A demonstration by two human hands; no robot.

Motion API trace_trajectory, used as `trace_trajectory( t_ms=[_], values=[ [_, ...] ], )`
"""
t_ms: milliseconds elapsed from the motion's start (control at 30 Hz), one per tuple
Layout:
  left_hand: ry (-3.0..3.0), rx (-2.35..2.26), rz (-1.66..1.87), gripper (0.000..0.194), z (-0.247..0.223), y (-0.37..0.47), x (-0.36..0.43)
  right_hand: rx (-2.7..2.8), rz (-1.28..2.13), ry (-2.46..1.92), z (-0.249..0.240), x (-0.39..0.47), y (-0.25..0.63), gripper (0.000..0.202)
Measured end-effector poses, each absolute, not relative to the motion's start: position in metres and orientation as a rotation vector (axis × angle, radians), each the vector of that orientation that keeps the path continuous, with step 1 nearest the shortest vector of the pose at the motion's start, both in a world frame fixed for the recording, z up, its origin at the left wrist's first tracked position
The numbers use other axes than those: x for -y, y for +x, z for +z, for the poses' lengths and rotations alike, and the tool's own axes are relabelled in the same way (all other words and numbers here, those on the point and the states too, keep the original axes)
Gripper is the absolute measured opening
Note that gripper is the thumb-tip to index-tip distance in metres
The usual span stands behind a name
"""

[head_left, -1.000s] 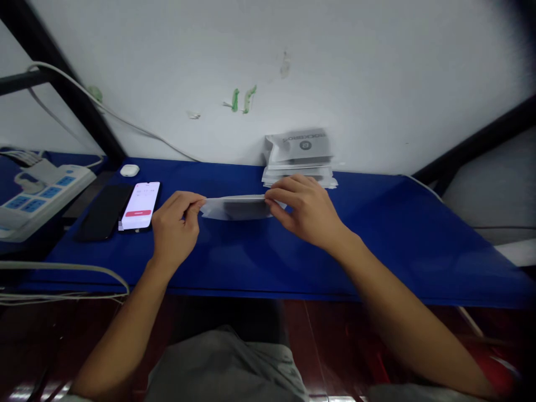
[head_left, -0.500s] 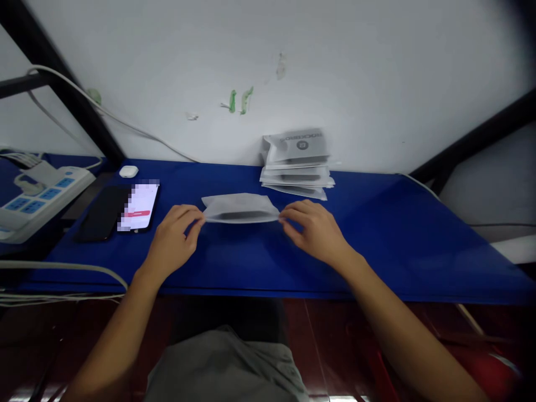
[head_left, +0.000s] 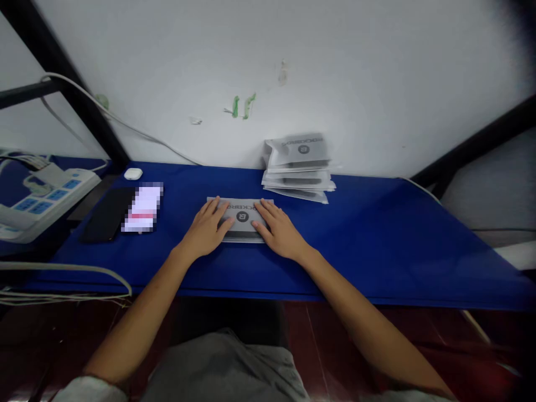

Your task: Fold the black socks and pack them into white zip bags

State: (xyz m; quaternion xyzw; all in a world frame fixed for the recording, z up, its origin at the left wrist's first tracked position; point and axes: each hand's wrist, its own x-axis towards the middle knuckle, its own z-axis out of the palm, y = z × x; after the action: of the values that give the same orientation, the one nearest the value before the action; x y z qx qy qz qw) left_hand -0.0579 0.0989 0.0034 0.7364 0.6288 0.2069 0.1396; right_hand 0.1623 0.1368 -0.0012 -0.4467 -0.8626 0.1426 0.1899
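A frosted pouch [head_left: 243, 226] with dark lettering and a round logo lies flat on the blue table [head_left: 251, 268]. My left hand [head_left: 207, 226] rests on the pouch's left part, fingers stretched out. On its right part lies my right hand [head_left: 278, 228], its fingers also spread and flat. The logo shows between my two thumbs. Behind and to the right, against the wall, is a stack of similar pouches [head_left: 299, 162], touched by neither hand.
At the left are a black phone [head_left: 106, 215], a phone with a lit screen [head_left: 144, 206], a white earphone case [head_left: 133, 173] and a white power strip [head_left: 54, 198]. Cables [head_left: 84, 267] cross the table's left front edge. A wall stands behind.
The pouch has gone from being held at its ends to lying flat, logo up. My hands have moved closer together, let go of its ends and opened on top of it.
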Motion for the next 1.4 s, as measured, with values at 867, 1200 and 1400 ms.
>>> trace_trajectory(
  t_ms=[867,1200,1400],
  values=[
    [1.730,-2.093,0.676,0.037,0.010,-0.074,-0.077,1.890,0.595,-1.739,0.011,-0.116,0.180,0.028],
    [1.519,-1.987,0.835,0.017,0.010,-0.073,-0.084,1.873,0.776,-1.707,0.009,-0.123,0.185,0.021],
    [1.516,-1.991,0.896,0.014,0.014,-0.067,-0.082,1.758,0.894,-1.682,0.006,-0.122,0.189,0.015]
  ],
)
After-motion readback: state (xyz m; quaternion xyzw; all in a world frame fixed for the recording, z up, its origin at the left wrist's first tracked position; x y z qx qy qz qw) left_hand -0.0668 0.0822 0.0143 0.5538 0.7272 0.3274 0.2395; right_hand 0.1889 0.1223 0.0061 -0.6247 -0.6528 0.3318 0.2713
